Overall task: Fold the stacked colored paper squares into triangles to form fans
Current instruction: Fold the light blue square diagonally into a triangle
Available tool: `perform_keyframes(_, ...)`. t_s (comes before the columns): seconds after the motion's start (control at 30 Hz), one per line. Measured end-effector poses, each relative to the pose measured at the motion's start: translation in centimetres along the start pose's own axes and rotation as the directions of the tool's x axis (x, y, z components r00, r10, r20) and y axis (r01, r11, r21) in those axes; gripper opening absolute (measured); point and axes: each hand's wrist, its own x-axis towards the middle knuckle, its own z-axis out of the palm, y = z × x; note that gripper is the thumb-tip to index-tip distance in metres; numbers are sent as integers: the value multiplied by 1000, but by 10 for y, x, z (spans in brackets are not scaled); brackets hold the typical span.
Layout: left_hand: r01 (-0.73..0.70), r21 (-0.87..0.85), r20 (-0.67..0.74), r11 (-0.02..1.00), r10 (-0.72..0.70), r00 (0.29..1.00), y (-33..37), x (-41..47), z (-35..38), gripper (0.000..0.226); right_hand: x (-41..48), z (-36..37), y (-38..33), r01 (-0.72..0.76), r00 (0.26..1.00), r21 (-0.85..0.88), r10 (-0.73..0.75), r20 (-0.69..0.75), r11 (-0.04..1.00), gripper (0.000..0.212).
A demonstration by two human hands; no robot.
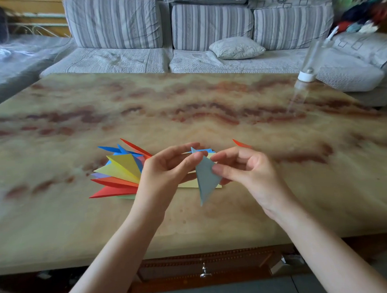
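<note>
Left grip [164, 170] and right grip [240, 168] both pinched a creased grey-blue paper triangle [206, 179], just right of the fan of pointed coloured triangles [120, 172] on the glossy marbled counter [185, 97].

Grey-blue triangle [206, 179] point-down, coloured triangles [120, 172] fanned flat, possibly squares [187, 184] behind

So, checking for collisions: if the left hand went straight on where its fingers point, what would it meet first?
The grey-blue paper triangle that the left hand pinches; right behind it, probably the right hand.
</note>
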Motion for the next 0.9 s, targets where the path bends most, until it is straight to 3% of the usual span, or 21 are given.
perform_keyframes(0.13, -41, -52, -61, 998, 38, 997, -1, -1, 2, 13, -1, 2, -1, -18, 999, 12, 19, -26, 1000, 9)
perform_keyframes(0.27, -64, -77, -81, 995, 58, 995, -2, -4, 6, 10, -3, 8, -3, -73, 997, 18, 74, -36, 997, 23)
perform_keyframes(0.47, -57, -95, -83, 994, 50, 995, -3, -7, 11, 9, -3, 8, -4, -74, 993, 24, 75, -92, 997, 7)
perform_keyframes(0.9, -33, -62, -101, 998, 26, 995, -3, -7, 11, 7, -2, 7, -1, -51, 994, 4, 51, -101, 999, 6)
